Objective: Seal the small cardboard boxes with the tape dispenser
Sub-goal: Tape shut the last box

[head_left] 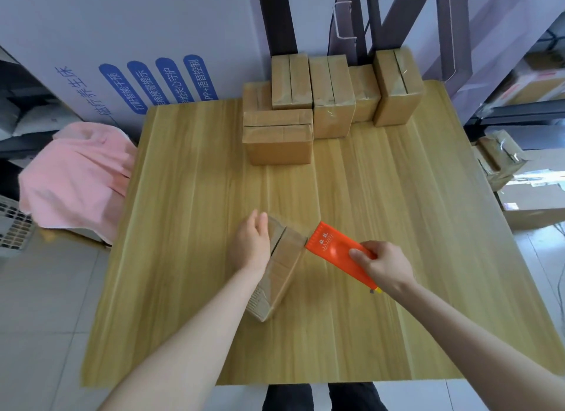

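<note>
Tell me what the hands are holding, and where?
The right hand grips the orange tape dispenser by its handle end; the left hand holds the small cardboard box at its far end.

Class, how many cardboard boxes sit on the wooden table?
7. One near box held by the left hand; six in the far cluster, the back-left one partly hidden. More may hide behind.
</note>
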